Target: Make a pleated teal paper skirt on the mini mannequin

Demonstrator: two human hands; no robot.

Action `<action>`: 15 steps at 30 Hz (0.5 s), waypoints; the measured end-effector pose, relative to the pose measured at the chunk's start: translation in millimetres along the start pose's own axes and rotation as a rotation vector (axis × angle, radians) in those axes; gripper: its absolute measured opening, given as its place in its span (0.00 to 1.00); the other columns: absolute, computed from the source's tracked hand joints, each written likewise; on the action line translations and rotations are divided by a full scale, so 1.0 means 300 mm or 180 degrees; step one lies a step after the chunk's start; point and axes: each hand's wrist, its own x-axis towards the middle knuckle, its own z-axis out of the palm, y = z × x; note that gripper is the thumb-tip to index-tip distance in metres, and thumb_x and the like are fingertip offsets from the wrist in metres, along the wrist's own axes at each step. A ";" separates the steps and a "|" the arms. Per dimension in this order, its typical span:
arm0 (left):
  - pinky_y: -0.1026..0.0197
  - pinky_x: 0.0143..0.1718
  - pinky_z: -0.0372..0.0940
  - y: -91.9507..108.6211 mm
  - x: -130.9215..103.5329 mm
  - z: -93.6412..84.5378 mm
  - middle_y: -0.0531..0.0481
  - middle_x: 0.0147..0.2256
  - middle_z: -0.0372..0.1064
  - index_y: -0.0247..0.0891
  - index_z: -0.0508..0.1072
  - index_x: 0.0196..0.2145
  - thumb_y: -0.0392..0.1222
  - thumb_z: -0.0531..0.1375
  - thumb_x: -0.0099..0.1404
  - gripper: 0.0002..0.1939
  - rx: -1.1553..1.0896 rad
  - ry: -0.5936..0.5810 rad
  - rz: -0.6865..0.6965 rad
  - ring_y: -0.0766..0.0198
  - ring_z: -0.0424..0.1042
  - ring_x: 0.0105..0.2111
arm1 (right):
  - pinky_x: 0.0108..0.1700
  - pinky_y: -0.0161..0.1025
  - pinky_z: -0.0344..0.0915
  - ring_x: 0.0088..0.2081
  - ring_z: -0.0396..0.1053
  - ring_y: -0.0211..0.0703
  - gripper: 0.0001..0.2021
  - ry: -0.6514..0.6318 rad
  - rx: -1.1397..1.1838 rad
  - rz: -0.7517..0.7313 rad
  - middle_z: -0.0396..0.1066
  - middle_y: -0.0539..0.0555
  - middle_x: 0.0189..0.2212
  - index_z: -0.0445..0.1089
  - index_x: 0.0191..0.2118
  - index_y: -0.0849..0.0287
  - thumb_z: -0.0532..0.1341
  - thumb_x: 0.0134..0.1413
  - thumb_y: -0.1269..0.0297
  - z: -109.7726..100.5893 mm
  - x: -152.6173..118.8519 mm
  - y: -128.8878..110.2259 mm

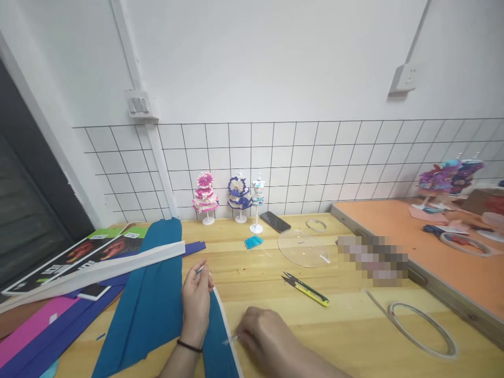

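My left hand point(196, 296), with a black band point(189, 346) on its wrist, is raised over teal fabric point(151, 304). Its fingertips pinch a small blue-and-white piece, mostly hidden by the fingers. Lower and to the right, my right hand point(268, 333) is closed, with a thin whitish, see-through strip point(230, 340) sticking out from its fingertips. That strip crosses the white edge of a narrower teal piece point(218, 344). Yellow-handled thread snips point(305, 289) lie on the wooden table point(252, 286), right of both hands. Beyond them is a small pleated blue piece point(253, 242).
A clear round plate point(303, 249), a phone point(275, 221) and small stands with ruffled fabric point(205, 194) are at the back. A tape coil point(423, 329) lies at right, near an orange raised surface point(386, 215). Long fabric strips point(74, 320) cover the left side.
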 end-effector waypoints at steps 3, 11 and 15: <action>0.67 0.19 0.51 -0.006 0.001 0.002 0.60 0.16 0.56 0.34 0.66 0.43 0.50 0.58 0.56 0.21 0.0037 -0.0070 -0.0040 0.69 0.54 0.19 | 0.35 0.30 0.59 0.34 0.69 0.39 0.10 0.0260 -0.0020 0.0181 0.72 0.52 0.30 0.71 0.31 0.57 0.52 0.54 0.70 -0.081 -0.014 0.054; 0.66 0.20 0.50 -0.006 -0.007 0.011 0.59 0.16 0.57 0.33 0.66 0.43 0.51 0.58 0.55 0.22 0.0044 -0.0135 -0.0091 0.69 0.54 0.19 | 0.31 0.34 0.58 0.30 0.68 0.42 0.12 0.0470 -0.0407 0.0856 0.70 0.52 0.25 0.68 0.23 0.56 0.51 0.53 0.68 -0.208 -0.120 0.227; 0.65 0.20 0.50 -0.005 -0.012 0.011 0.59 0.16 0.57 0.32 0.66 0.43 0.51 0.58 0.55 0.22 0.0088 -0.0164 -0.0065 0.68 0.54 0.19 | 0.34 0.36 0.56 0.33 0.67 0.45 0.12 0.0655 -0.0449 0.0934 0.70 0.54 0.30 0.69 0.27 0.56 0.49 0.53 0.67 -0.229 -0.047 0.259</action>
